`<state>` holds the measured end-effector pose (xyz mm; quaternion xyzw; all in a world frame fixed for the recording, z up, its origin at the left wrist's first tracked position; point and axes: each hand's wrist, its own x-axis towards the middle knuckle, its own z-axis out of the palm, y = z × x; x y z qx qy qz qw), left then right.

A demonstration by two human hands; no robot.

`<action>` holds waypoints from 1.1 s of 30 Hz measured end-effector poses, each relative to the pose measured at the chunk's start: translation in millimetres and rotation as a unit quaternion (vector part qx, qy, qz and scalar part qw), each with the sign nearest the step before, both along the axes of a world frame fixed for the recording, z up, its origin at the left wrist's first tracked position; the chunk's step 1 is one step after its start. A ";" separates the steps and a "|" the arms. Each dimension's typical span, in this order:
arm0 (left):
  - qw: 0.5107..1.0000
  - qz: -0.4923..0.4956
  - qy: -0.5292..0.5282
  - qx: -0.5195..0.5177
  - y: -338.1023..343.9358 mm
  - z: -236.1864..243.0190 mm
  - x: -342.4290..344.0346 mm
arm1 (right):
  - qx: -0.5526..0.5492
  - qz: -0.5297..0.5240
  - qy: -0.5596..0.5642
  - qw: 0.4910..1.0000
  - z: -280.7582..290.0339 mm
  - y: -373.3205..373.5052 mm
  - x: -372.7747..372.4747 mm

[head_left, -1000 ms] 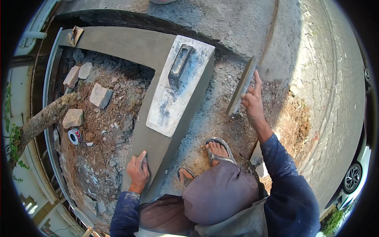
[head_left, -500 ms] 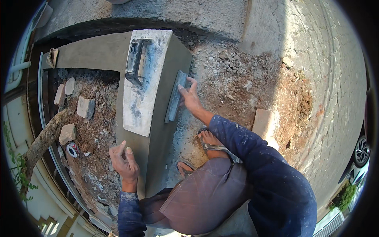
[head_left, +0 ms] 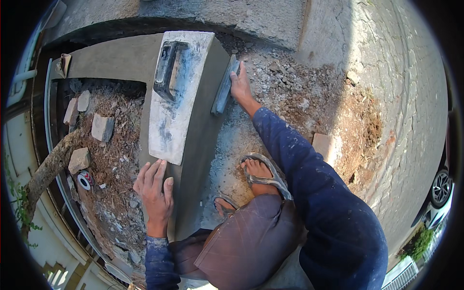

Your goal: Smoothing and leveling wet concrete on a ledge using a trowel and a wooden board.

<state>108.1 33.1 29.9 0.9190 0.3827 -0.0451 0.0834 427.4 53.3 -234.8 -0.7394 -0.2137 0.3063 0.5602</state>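
A low grey cement-plastered wall (head_left: 195, 145) runs away from me, joining a cross wall at the far end. My right hand (head_left: 240, 86) grips a flat plastering float (head_left: 224, 87) and presses it against the wall's right side face. A long pale board (head_left: 179, 104) with a dark handle (head_left: 166, 67) lies flat on the wall's top. My left hand (head_left: 154, 191) rests spread on the top of the wall, just below the board's near end. I crouch with my sandalled feet (head_left: 263, 174) on the ground to the right of the wall.
Left of the wall is a dirt bed with broken stones (head_left: 101, 126), a tree trunk (head_left: 46, 169) and a small tape roll (head_left: 85, 180). Rubble and gravel (head_left: 290, 92) lie to the right, with a brick (head_left: 325, 146) nearby. A car (head_left: 440, 193) stands at the far right.
My right hand has brought the float in from the open ground and set it against the wall's side. My left hand has settled flat on the wall top.
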 end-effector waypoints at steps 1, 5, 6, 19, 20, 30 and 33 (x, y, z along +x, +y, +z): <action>1.000 0.002 0.001 0.001 -1.7 -1.5 0.1 | 0.008 0.011 0.013 1.000 -0.4 -6.1 -18.9; 0.999 0.044 -0.005 -0.013 -5.5 -1.0 -3.8 | 0.021 0.126 0.045 0.991 1.2 -61.4 -77.3; 0.998 0.055 -0.002 -0.022 -4.9 -0.3 -2.6 | 0.046 0.100 0.078 0.991 -0.6 -64.7 -74.4; 0.999 0.037 -0.001 -0.013 0.6 1.2 7.3 | -0.005 0.096 0.052 0.994 10.6 -71.5 -73.6; 0.999 0.038 -0.007 -0.017 3.9 2.9 10.0 | 0.018 0.056 0.073 0.996 6.7 -67.9 -63.9; 0.998 0.054 -0.039 -0.015 8.0 3.6 13.2 | -0.023 0.094 0.031 0.995 -4.9 -67.4 -70.0; 0.998 0.056 -0.036 -0.011 10.5 7.5 14.5 | 0.016 0.078 0.060 0.995 12.4 -52.4 -46.7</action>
